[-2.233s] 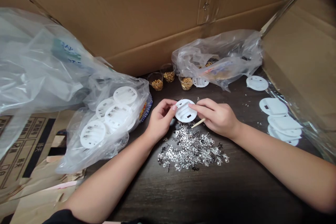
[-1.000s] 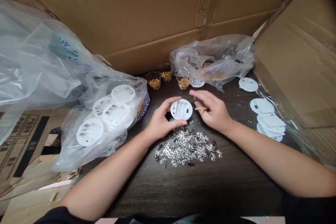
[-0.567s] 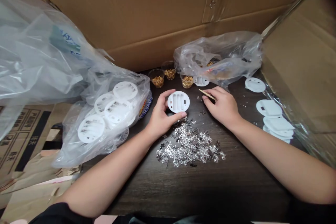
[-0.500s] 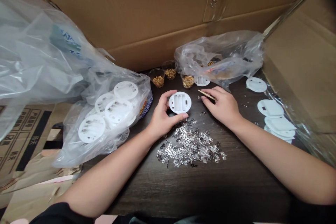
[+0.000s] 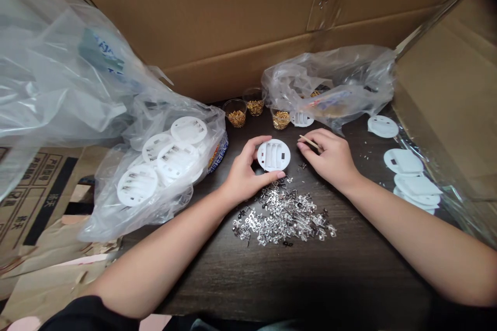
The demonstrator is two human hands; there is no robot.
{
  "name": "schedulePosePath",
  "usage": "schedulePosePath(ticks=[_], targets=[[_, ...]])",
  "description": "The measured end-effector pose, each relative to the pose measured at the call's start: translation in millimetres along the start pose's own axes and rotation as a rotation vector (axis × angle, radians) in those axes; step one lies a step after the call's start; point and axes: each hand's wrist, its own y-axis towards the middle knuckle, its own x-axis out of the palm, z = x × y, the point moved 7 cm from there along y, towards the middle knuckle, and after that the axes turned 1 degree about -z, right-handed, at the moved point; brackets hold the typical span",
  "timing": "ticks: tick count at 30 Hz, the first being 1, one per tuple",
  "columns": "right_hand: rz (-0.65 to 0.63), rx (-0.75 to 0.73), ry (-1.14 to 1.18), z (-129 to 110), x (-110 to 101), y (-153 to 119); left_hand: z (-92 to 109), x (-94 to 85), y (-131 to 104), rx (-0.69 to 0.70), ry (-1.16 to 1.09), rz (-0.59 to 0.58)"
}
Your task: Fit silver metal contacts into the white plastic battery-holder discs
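Observation:
Between thumb and fingers, my left hand [image 5: 248, 170] grips a round white plastic battery holder [image 5: 274, 155] by its edge, with its slots facing up. My right hand [image 5: 330, 158] is closed around a thin wooden stick [image 5: 310, 141], whose tip points left toward the holder but stays apart from it. Whether a tiny part sits at that tip is too small to tell. Just below the left thumb spreads a heap of small silvery metal contacts and springs [image 5: 285, 217] on the dark table.
Clear cups of gold-coloured small parts [image 5: 236, 118] stand at the back. A clear plastic bag [image 5: 111, 204] with several white holders lies left. Another plastic bag [image 5: 349, 77] is at back right. White round pieces [image 5: 417, 186] are stacked right. Cardboard walls [image 5: 240, 20] enclose the table.
My left hand and the battery holder have shifted slightly right, closer to my right hand. The wooden stick has moved a little right and down. Both grips are unchanged.

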Motion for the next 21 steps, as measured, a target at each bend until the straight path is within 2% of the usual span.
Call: schedulePosePath(ticks=[4,17,21], targets=[[0.076,-0.007,0.118,-6.5,-6.5,-2.0,0.9,0.3,-0.8,-0.004,-0.001,-0.005],[0.079,-0.113,0.229,-20.7,-9.4,-1.4,5.1,3.8,-1.1,0.013,-0.029,-0.053],[0.096,-0.076,0.211,-19.4,-12.0,-3.1,5.6,3.8,-1.3,0.016,-0.012,-0.066]])
